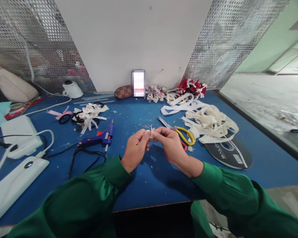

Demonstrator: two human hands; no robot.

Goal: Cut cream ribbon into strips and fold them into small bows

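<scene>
Over the middle of the blue table, my left hand (137,147) and my right hand (171,145) meet, both closed in a pinch. Between their fingertips is a small piece of cream ribbon (152,133), mostly covered by the fingers. Just beyond my right hand lie scissors (182,134) with yellow handles, blades pointing away to the left. Part of an orange-red handle (184,146) shows beside that hand. To the left of my left hand a blue glue gun (99,137) rests on the table with its nozzle pointing up and away.
Loose cream ribbon (211,122) spreads at right, over a black spool (228,153). White bows with black hair ties (89,114) lie at left. A phone (138,84) leans on the back wall near red bows (192,87). White power banks (17,185) and cables occupy the left edge.
</scene>
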